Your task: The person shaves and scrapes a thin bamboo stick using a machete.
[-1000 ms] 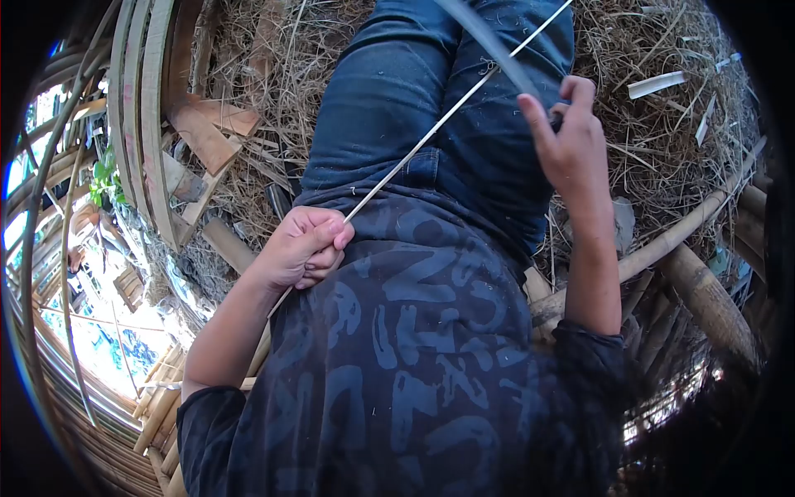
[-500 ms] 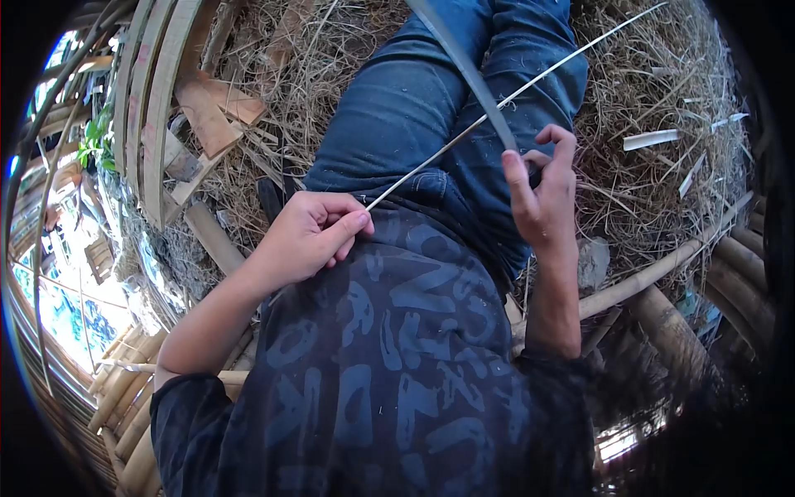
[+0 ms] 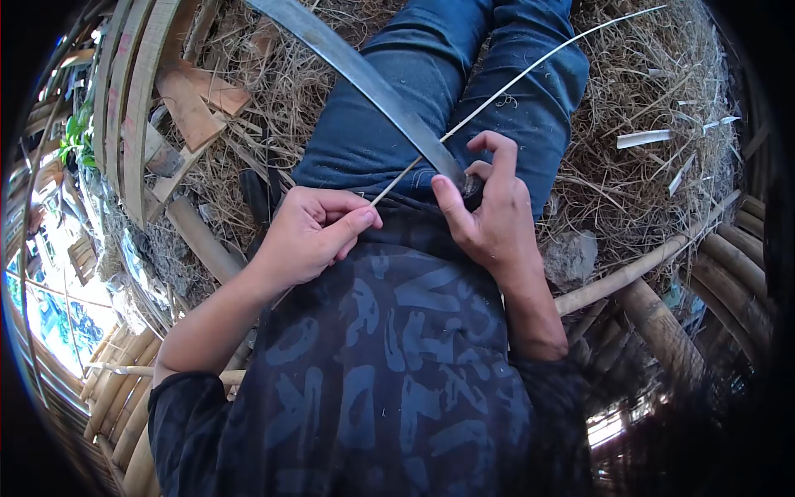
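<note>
A long, thin pale strip [image 3: 530, 71] runs diagonally over the jeans, bending slightly toward its upper right end. My left hand [image 3: 323, 234] pinches its lower part between thumb and fingers in front of the waist. A long dark metal blade [image 3: 364, 81] slants from the upper left down to my right hand [image 3: 490, 199], whose fingers are curled round its handle end, with the thumb near the base of the blade. The blade crosses the strip just in front of my right hand; whether they touch is hard to tell.
Dry shavings [image 3: 629, 99] cover the ground on both sides of the legs. Curved wooden slats [image 3: 142, 99] and wood offcuts [image 3: 189, 108] lie at the upper left. At the right are a grey stone [image 3: 571, 255] and bamboo poles [image 3: 662, 327].
My right hand has moved down and left with the blade, closer to my left hand. My left hand has shifted slightly and keeps its pinch on the strip.
</note>
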